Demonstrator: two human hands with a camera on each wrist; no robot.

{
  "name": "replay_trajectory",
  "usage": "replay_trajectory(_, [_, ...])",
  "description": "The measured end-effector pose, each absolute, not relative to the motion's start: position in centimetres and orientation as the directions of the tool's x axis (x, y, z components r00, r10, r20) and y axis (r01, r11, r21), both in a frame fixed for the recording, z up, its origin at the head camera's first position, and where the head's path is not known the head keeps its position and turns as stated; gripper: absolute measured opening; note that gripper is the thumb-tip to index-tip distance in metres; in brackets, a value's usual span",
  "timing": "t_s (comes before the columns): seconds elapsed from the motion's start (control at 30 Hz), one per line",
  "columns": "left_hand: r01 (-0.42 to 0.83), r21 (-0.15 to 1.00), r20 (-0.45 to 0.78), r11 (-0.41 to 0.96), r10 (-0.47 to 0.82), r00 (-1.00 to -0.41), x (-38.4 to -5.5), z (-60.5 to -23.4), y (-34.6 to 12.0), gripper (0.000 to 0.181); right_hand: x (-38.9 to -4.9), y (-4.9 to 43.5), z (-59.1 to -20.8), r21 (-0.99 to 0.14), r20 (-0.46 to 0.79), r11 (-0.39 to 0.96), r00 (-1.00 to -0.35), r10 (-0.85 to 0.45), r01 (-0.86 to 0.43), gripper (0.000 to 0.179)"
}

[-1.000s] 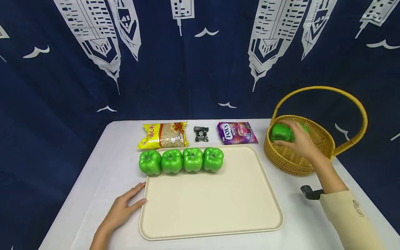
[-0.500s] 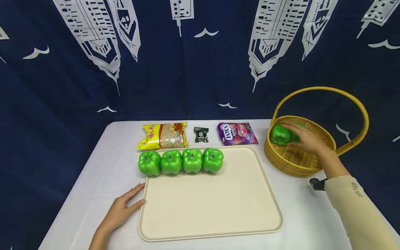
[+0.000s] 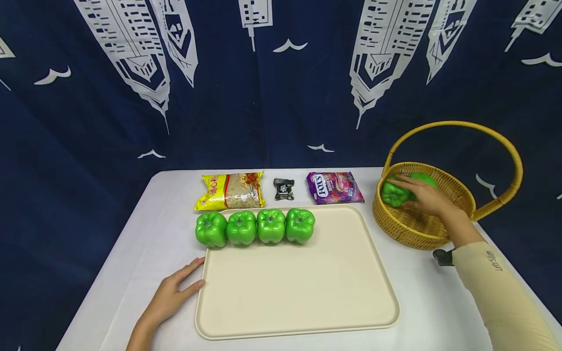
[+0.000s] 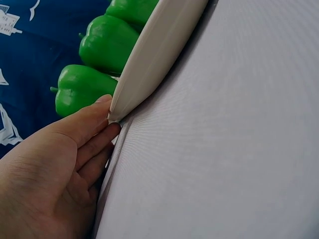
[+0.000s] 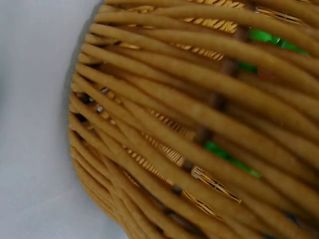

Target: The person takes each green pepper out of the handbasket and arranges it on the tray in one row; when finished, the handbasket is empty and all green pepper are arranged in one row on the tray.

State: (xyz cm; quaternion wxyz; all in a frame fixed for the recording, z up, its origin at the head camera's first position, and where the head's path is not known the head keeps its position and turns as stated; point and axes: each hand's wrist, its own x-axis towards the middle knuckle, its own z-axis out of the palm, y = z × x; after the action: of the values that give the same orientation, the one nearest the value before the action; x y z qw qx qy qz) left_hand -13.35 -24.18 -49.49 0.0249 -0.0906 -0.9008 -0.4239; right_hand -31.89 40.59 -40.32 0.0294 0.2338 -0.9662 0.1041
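In the far-right basket (image 3: 401, 236), over one green pepper (image 3: 392, 195)

Inside the rim, with the right hand (image 3: 427, 197), laying fingers across the top and right side of the pepper; cannot tell whether gripping or merely touching. Just beyond, seen more fully than half a second ago: a second pepper (image 3: 426, 178). Meaning, by judgement: busy with the first pepper down in the basket, not carrying anything clear of it.

Out to the near left, with the left hand (image 3: 169, 295), touching the left edge of the tray (image 3: 298, 292), fingers fairly straight and thumb wide apart. Along the far-left part of the tray, four more peppers (image 3: 270, 225) in a touching row. Farther, left to right: a yellow packet (image 3: 230, 191), a small black packet (image 3: 284, 189), a purple bag (image 3: 335, 187).
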Motion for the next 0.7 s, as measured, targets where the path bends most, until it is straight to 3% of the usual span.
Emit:
replay_trajectory(0.23, [0.190, 0.762, 0.126, 0.619, 0.146, -0.981, -13.38, -49.50, -24.03, 0.056, -31.70, 40.27, -40.46, -0.122, 0.187, 0.862, -0.864, -0.467, -0.492, 0.073])
replay_trajectory(0.7, [0.185, 0.758, 0.123, 0.626, 0.142, -0.982, -13.29, -49.43, -24.19, 0.055, -31.22, 40.33, -40.37, -0.078, 0.199, 0.881, -0.873, -0.445, -0.466, 0.079])
